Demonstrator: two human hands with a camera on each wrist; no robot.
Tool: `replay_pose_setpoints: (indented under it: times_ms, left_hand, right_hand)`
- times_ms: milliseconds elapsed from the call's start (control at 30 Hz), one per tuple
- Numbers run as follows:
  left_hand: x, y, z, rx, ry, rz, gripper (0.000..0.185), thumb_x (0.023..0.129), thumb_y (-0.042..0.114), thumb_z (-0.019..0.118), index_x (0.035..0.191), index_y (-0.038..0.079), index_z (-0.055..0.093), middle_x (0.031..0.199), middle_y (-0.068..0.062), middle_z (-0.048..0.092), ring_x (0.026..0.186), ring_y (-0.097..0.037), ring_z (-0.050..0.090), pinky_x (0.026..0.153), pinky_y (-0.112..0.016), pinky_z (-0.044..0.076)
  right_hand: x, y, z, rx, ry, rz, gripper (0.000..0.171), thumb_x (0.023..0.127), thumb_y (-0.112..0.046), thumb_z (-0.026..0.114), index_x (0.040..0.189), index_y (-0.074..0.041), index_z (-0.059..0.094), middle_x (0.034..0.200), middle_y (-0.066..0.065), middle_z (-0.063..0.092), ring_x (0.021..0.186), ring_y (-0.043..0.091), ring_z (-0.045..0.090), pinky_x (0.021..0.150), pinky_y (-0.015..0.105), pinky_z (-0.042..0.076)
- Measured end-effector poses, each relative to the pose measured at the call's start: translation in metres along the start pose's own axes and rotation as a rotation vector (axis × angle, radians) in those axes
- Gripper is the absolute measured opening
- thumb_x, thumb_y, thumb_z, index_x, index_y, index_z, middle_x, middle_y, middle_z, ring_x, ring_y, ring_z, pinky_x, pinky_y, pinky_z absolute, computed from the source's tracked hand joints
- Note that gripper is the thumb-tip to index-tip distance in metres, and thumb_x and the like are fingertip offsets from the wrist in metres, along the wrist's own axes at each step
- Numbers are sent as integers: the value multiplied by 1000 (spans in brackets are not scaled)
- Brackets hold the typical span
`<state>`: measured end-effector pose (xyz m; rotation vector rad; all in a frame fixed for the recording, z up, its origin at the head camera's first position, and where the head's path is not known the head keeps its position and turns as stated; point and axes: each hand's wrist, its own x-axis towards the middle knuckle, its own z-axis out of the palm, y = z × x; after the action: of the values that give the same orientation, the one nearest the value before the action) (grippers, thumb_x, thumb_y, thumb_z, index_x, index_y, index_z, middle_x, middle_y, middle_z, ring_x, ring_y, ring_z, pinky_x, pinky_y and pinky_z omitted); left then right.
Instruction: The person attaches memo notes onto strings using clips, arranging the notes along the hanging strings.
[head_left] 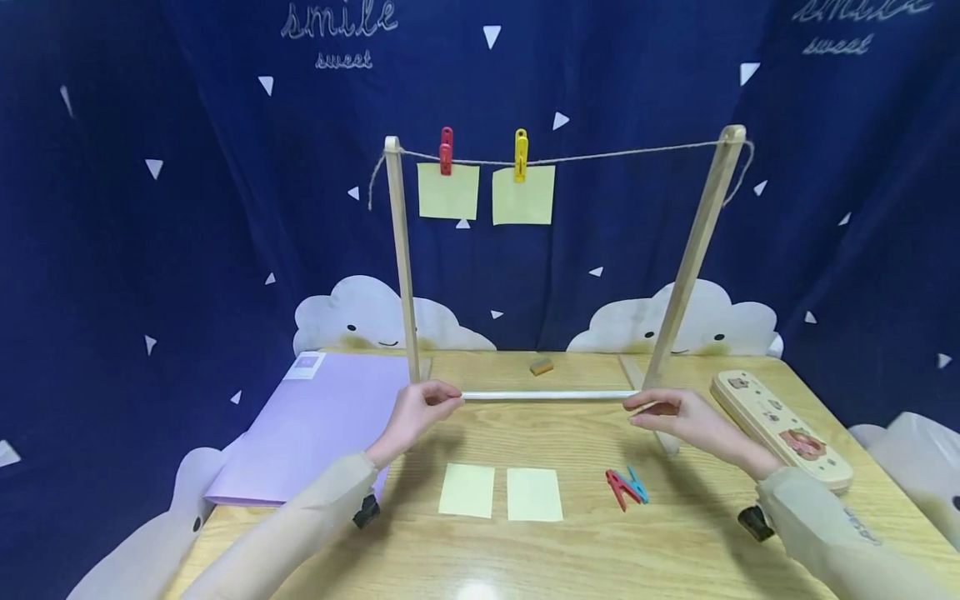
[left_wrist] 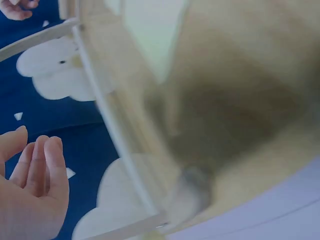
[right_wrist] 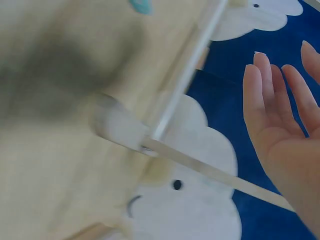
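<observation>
A small wooden drying rack stands on the table, its white crossbar low between two posts. My left hand is at the bar's left end by the left post. My right hand is at the right end by the slanted post. In the wrist views the left hand and the right hand have relaxed, straight fingers and hold nothing, each a little off the bar. On the string, a red peg and a yellow peg each hold a yellow note.
Two loose yellow notes lie in front of me, with a red peg and a blue peg to their right. A purple folder lies left, a wooden pencil case right, an eraser behind the bar.
</observation>
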<state>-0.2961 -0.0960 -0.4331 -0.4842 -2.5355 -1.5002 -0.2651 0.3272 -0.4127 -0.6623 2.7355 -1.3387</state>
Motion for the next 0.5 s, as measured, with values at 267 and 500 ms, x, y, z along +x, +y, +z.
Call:
replay_pose_setpoints:
  times_ms: [267, 500]
  left_hand:
    - [-28, -31, 5, 93, -88, -24, 12, 85, 6, 74, 94, -2, 73, 91, -13, 76, 80, -20, 70, 69, -19, 54]
    - [-43, -40, 9, 115, -180, -11, 15, 81, 1, 75, 94, -4, 71, 88, -16, 75, 77, -21, 69, 68, -19, 53]
  right_hand:
    - [-23, 21, 16, -4, -15, 45, 32, 92, -19, 70, 117, 0, 68, 117, 22, 70, 93, -7, 66, 76, 18, 56]
    - [-35, 32, 24, 1, -44, 28, 30, 93, -15, 68, 116, 4, 67, 115, 24, 70, 90, -9, 65, 75, 18, 57]
